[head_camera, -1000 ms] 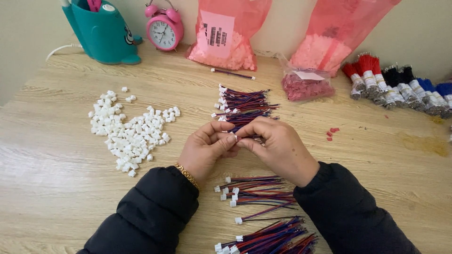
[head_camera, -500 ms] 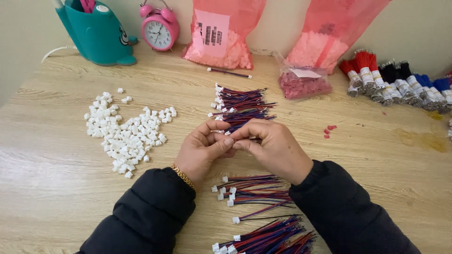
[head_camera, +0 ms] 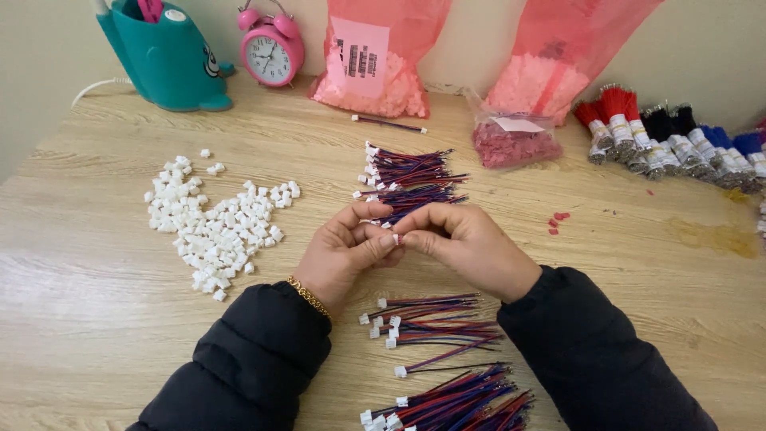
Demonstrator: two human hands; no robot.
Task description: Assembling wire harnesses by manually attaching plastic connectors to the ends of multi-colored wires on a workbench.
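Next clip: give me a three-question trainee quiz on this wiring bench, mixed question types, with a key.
1. True or false: the left hand and right hand meet at the fingers over a small white connector.
2. The loose pile of white connectors lies on which side of the hands?
A. the person's left
B. the person's right
C. behind the pink alarm clock
3. Fill in: the wire bundles beyond the hands lie on the wooden ____.

Key: 1 true; 2 A; 3 table.
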